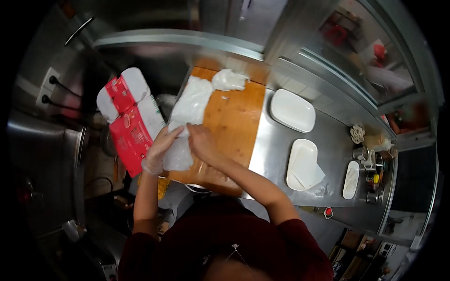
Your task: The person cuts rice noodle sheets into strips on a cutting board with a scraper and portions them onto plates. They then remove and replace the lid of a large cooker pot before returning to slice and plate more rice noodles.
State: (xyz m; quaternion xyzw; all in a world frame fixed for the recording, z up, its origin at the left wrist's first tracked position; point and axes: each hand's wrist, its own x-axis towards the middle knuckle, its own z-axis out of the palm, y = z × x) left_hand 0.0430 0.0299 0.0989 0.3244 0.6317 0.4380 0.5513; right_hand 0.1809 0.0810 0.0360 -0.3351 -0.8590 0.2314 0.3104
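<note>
A long piece of thin, whitish translucent plastic (192,100) lies along the left side of the wooden cutting board (234,126); I cannot tell whether it is a bag or a stack of sheets. My left hand (161,146), in a clear disposable glove, pinches its left edge near the middle. Beside it, my bare right hand (201,142) has closed fingers on the same plastic, close to the left fingertips. A crumpled white plastic bag (229,80) sits at the board's far end. Just left of my left hand is an opened red and white cardboard box (131,133).
On the steel counter (262,168) to the right are an oval white dish (293,111), another white dish (295,154) with white sheets on it, and a small white tray (350,180). Jars and cans (372,180) stand at the far right. Wall sockets (47,89) with cords are at left.
</note>
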